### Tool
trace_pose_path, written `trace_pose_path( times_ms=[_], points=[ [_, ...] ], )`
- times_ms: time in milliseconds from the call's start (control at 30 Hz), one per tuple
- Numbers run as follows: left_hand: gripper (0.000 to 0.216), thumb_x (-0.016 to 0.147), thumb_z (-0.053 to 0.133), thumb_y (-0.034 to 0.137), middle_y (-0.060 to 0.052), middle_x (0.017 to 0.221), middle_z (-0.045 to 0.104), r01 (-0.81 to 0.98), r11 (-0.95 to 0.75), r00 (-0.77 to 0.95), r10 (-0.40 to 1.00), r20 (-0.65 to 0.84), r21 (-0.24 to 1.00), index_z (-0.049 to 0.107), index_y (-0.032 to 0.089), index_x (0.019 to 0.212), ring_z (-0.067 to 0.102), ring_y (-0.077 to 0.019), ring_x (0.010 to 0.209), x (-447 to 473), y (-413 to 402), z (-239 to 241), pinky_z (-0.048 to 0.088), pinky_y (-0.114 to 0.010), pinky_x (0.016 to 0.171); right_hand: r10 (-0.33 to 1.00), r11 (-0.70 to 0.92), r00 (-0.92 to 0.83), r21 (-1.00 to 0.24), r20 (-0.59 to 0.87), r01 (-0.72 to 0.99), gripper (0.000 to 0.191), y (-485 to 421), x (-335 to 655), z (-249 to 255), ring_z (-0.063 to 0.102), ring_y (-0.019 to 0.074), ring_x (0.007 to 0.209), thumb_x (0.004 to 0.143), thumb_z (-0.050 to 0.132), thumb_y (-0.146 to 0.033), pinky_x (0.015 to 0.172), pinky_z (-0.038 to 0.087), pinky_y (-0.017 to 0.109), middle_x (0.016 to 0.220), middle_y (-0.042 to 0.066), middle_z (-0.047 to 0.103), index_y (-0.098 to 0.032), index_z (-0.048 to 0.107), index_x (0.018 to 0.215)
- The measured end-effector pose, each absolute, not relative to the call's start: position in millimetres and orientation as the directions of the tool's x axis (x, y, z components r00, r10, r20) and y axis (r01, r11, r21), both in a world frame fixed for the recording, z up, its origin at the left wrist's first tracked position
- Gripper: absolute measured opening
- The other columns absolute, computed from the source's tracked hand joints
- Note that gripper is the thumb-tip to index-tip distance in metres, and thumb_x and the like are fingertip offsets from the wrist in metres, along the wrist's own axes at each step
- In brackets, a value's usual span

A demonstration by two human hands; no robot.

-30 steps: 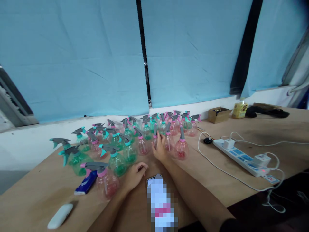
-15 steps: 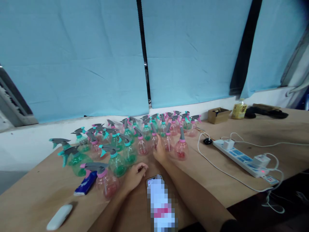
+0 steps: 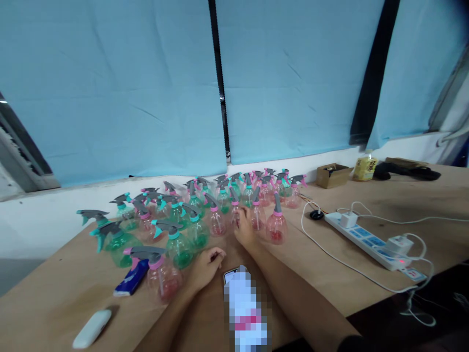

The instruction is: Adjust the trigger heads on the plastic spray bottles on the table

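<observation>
Several small spray bottles, pink and green with grey triggers, stand crowded on the wooden table [image 3: 315,264]. My right hand [image 3: 245,229] reaches into the cluster and its fingers touch a pink bottle [image 3: 235,213] in the middle. Another pink bottle [image 3: 276,225] stands just right of that hand. My left hand [image 3: 205,266] rests on the table with its fingers curled loosely, beside a pink bottle [image 3: 161,275] at the front. A phone [image 3: 231,274] lies between my forearms.
A white power strip [image 3: 366,239] with plugged chargers and cables lies to the right. A blue packet [image 3: 131,277] and a white oblong object [image 3: 91,328] lie at the front left. A cardboard box [image 3: 331,174] and a yellow bottle [image 3: 364,167] stand at the back right.
My right hand has slid slightly back and lower among the bottles. The left hand has stayed put.
</observation>
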State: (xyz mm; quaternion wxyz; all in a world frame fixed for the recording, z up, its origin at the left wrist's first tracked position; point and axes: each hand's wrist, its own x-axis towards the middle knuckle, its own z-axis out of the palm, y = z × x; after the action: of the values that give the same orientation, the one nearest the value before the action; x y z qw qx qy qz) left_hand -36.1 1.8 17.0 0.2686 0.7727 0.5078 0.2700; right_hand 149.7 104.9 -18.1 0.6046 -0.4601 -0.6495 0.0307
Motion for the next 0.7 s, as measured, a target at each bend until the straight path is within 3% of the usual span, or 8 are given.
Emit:
trace_pose_path(
  times_ms=[300,700],
  points=[
    [0.036,0.090,0.043,0.047,0.001,0.067,0.065,0.635,-0.337,0.334,0.931,0.146,0.695,0.066,0.020,0.083,0.060,-0.0178,0.068,-36,3,15,0.042,-0.027,0.068,0.631,0.613,0.186,-0.631,0.753,0.476,0.041,104,148,-19,0.051,0.0243,0.118,0.078,0.052,-0.011,0.103,0.043,0.044,0.118,0.012,0.053,-0.019,0.048,0.118],
    [0.036,0.091,0.042,0.046,0.001,0.067,0.064,0.637,-0.345,0.341,0.928,0.150,0.689,0.066,0.020,0.085,0.061,-0.0178,0.068,-37,3,16,0.041,-0.027,0.067,0.643,0.599,0.177,-0.633,0.746,0.490,0.048,91,150,-12,0.045,0.0249,0.130,0.080,0.049,-0.013,0.109,0.039,0.046,0.132,0.013,0.052,-0.019,0.044,0.127]
  ],
)
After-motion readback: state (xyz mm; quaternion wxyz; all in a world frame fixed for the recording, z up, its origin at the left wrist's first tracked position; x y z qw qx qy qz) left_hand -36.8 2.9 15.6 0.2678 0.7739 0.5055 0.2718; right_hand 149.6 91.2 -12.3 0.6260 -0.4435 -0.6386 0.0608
